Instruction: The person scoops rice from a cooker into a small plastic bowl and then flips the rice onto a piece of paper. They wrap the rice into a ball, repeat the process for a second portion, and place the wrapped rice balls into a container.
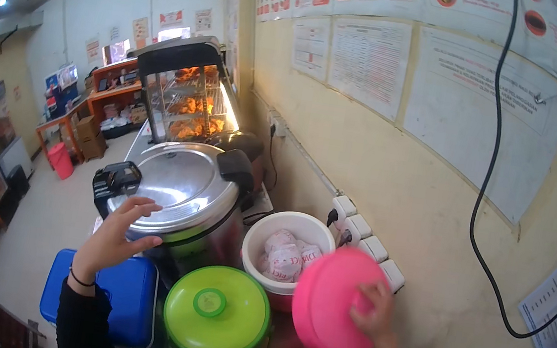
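Note:
My right hand (375, 315) grips a round pink plastic lid (328, 295) by its middle and holds it tilted at the right of a white-rimmed round container (253, 240). That container is uncovered, and several paper-wrapped bundles (284, 261) bearing red print lie inside. My left hand (121, 231) is raised with fingers apart and nothing in it, near the front rim of a large pot-shaped cooker with a metal lid (177, 186); whether it touches the cooker I cannot tell. A green-lidded round container (217, 313) sits between my two arms.
A blue cooler box (124, 299) stands below my left forearm. Behind the cooker is a lit glass food warmer (193, 96) with fried pieces. Wall sockets with plugs (364, 233) run beside the white-rimmed container, and a black cable (479, 204) hangs down the right wall.

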Tool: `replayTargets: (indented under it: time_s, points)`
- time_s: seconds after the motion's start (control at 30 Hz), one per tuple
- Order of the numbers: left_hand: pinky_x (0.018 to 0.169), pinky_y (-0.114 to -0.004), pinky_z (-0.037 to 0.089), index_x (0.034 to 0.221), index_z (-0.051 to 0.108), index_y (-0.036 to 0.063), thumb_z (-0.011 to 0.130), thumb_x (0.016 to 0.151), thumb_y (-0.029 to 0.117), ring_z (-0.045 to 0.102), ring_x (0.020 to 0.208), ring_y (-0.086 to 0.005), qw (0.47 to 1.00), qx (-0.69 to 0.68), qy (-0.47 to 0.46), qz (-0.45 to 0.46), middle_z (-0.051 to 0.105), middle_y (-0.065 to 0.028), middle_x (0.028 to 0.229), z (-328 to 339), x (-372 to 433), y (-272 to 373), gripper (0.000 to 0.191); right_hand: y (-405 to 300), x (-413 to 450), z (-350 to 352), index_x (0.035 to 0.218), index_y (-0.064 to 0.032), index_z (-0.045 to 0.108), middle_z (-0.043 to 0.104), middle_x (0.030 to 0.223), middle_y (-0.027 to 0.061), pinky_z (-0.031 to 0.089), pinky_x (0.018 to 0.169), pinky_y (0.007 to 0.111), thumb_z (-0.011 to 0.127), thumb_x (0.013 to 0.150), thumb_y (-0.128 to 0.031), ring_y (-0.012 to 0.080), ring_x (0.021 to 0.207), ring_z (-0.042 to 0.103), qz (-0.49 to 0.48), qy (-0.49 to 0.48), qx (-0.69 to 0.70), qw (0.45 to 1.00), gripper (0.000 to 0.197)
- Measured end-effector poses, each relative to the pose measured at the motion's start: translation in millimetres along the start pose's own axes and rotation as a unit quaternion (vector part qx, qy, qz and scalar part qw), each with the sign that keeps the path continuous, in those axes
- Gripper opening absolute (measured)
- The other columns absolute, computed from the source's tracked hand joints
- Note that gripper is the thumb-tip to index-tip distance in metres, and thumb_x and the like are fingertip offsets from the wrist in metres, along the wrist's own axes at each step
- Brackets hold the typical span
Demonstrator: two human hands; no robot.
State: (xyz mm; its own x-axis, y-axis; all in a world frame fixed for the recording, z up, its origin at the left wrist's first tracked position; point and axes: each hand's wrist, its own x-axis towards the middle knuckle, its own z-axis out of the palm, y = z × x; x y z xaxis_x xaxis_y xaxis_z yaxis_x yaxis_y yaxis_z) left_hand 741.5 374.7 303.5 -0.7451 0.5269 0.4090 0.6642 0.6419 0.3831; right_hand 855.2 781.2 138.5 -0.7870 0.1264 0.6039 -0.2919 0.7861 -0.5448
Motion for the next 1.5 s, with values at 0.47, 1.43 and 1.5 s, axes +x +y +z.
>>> replayTargets:
  time_s: [0.47,1.43,1.5]
  points:
    - [0.078,-0.032,0.044,0.102,0.052,0.0018,0.064,0.073,0.018,0.052,0.089,-0.0195,0.859,-0.229,0.416,-0.193,0.047,-0.0099,0.107,42.8,-218.1,23.1,0.035,10.2,143.0,150.1,0.097,-0.0168,0.061,0.052,0.086,0.0110,0.044,0.073,0.037,0.063,0.059,-0.023,0.0280,0.084,0.053,-0.172,-0.176,-0.051,0.968,0.038]
    - [0.077,-0.045,0.042,0.069,0.053,0.0171,0.059,0.074,0.015,0.043,0.075,-0.0126,0.833,0.213,0.510,0.039,0.042,0.0019,0.075,-217.9,-555.9,-16.7,0.008,-674.4,-110.9,298.9,0.068,-0.0117,0.055,0.050,0.071,0.0041,0.042,0.057,0.032,0.064,0.069,-0.012,0.0187,0.065,0.049,-0.481,-0.017,0.695,0.534,0.009]
    - [0.079,-0.044,0.041,0.069,0.054,0.0200,0.061,0.074,0.015,0.042,0.076,-0.0123,0.819,0.215,0.525,0.090,0.041,0.0031,0.076,-241.9,-550.3,-25.7,0.010,-701.2,-104.5,300.4,0.075,-0.0145,0.054,0.047,0.076,0.0021,0.040,0.059,0.031,0.062,0.070,-0.011,0.0169,0.069,0.047,-0.520,-0.015,0.697,0.493,0.010]
